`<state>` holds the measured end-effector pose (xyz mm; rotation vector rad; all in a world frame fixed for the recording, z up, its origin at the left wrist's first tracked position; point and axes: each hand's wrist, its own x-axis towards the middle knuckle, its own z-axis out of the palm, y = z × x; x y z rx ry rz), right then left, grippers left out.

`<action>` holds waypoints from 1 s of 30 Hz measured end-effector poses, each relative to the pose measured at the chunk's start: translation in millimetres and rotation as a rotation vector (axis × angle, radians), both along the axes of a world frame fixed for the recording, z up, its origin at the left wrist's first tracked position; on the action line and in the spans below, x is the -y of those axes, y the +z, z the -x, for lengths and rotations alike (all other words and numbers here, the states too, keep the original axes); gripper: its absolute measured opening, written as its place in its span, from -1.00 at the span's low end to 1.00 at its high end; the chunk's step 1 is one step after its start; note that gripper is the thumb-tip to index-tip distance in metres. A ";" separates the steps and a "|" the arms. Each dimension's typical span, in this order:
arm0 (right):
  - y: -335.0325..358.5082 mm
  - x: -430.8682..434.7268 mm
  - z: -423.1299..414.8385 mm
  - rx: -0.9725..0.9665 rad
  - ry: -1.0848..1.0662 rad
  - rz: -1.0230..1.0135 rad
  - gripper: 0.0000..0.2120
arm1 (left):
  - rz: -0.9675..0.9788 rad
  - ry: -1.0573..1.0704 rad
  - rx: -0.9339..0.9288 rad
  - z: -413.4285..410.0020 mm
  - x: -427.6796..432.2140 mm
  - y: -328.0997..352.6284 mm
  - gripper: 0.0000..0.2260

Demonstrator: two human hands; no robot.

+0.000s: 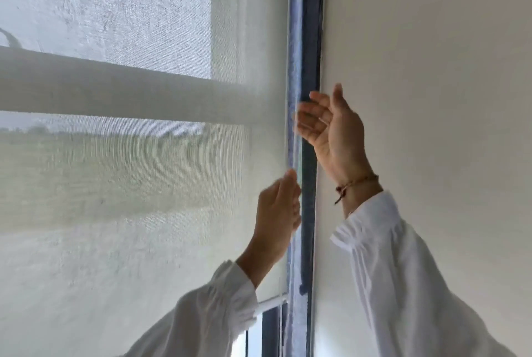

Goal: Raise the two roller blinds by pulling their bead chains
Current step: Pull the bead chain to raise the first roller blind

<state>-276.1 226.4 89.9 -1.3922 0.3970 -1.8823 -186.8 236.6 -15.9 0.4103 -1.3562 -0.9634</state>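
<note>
A sheer white roller blind [129, 184] covers the window on the left; its bottom bar [273, 303] shows low down near my left sleeve. A thin bead chain [288, 137] hangs along the blind's right edge, blurred. My left hand [277, 212] is closed around the chain, thumb up. My right hand [331, 126] is higher, fingers spread and curled toward the chain, holding nothing that I can see. Only one blind is in view.
A dark blue window frame [309, 68] runs vertically just right of the chain. A plain cream wall [431, 97] fills the right side. White sleeves cover both forearms, and a thin cord bracelet [355, 184] sits on my right wrist.
</note>
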 end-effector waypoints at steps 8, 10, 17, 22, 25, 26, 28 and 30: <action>18.0 1.5 -26.1 0.001 -0.389 0.060 -0.49 | -0.086 0.016 0.213 -10.1 7.8 -54.3 -0.62; 17.1 3.9 -28.0 0.017 -0.472 0.148 -0.48 | -0.103 -0.027 0.229 -20.9 12.5 -44.6 -0.64; -10.0 2.5 -38.1 -0.015 -0.656 0.258 -0.53 | -0.060 -0.016 0.181 -35.2 21.4 1.9 -0.56; -86.6 5.3 -41.7 -0.112 -0.773 0.303 -0.61 | 0.122 -0.035 0.194 -35.7 12.9 67.2 -0.56; -133.5 7.2 -44.5 -0.174 -0.792 0.312 -0.61 | 0.155 -0.075 0.214 -32.1 9.9 104.0 -0.56; -146.2 7.2 -46.5 -0.194 -0.798 0.328 -0.57 | 0.135 -0.106 0.195 -29.4 7.8 114.0 -0.57; -162.9 7.4 -49.5 -0.230 -0.820 0.354 -0.48 | 0.099 -0.117 0.134 -21.3 6.4 125.8 -0.64; -166.6 9.8 -51.0 -0.280 -0.826 0.351 -0.45 | 0.112 0.020 0.049 -12.9 9.6 128.2 -0.70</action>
